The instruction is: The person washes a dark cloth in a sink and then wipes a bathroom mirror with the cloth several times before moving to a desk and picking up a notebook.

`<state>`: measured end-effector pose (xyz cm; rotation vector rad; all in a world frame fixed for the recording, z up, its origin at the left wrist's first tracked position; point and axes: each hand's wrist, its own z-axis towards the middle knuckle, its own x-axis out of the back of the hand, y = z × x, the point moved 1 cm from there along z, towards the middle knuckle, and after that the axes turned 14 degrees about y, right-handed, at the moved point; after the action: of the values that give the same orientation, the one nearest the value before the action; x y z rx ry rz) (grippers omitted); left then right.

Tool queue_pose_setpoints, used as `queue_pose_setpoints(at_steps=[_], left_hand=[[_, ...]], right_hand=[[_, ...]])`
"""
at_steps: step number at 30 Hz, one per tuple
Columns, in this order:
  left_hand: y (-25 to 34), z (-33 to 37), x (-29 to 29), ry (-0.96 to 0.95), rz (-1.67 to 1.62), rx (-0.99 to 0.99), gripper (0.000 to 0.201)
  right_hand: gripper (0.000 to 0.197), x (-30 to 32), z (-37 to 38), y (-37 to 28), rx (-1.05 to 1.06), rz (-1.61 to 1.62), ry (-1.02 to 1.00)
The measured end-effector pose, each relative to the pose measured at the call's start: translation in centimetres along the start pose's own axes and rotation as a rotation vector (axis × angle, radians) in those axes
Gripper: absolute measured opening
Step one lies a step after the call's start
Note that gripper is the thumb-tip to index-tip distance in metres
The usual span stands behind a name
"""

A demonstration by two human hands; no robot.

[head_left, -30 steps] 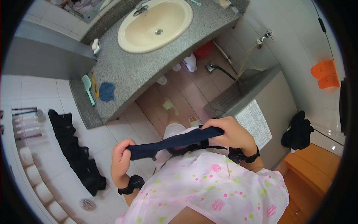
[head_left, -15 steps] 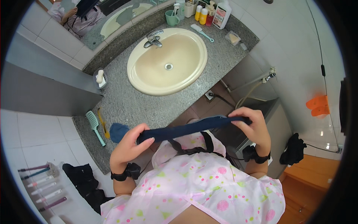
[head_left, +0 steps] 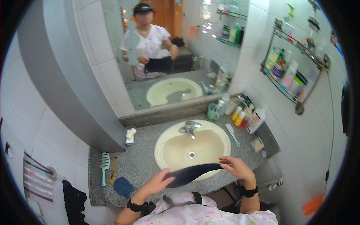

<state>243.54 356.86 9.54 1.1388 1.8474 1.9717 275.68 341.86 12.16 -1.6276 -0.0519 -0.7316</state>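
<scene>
The mirror [head_left: 189, 56], only partly in view half a second ago, now fills much of the upper middle and shows the person's reflection with dark fabric spread in front of the waist. Below it, the grey surface [head_left: 144, 159] has come into fuller view, its back edge meeting the low stone ledge, and the wall shelf [head_left: 275, 87] to the right has appeared with its bottles. The basin [head_left: 160, 146] sits lower in the view than it did, so that the dark cloth [head_left: 193, 175], which was seen beyond the surface's front edge, now overlaps the basin's front rim; whether it touches that rim cannot be told. The cloth is stretched between both hands as before, its lower edge now sagging in a wider curve. The left hand [head_left: 155, 183] grips its left end, thumb laid along the fabric, and the right hand [head_left: 238, 168] pinches its right end between the fingertips. I judge that the head has tilted up more than the hold has altered: the cloth remains in two-handed handling, and neither end has been let go. The blue cloth [head_left: 123, 187] lies untouched near the surface's front left corner, the brush [head_left: 105, 168] near its left edge, and the cup [head_left: 213, 111] stands by the back edge.
</scene>
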Motion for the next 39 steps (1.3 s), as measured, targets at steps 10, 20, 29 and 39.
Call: queue_pose_setpoints(at_steps=[10, 20, 29, 39], left_hand=[[-13.7, -3.9, 1.4, 0.446, 0.461, 0.373, 0.043], [-19.9, -3.6, -0.6, 0.452, 0.468, 0.584, 0.059], [-23.5, -8.2, -0.9, 0.591, 0.395, 0.606, 0.037], [-23.5, -6.3, -2.1, 0.425, 0.401, 0.543, 0.052]], right_hand=[[0.05, 0.7, 19.3, 6.3, -0.094, 0.752, -0.016], [0.055, -10.0, 30.7, 17.1, -0.651, 0.863, 0.058], [0.022, -18.9, 33.0, 17.8, -0.479, 0.8, 0.117], [0.016, -14.8, 30.9, 17.3, -0.618, 0.738, 0.101]])
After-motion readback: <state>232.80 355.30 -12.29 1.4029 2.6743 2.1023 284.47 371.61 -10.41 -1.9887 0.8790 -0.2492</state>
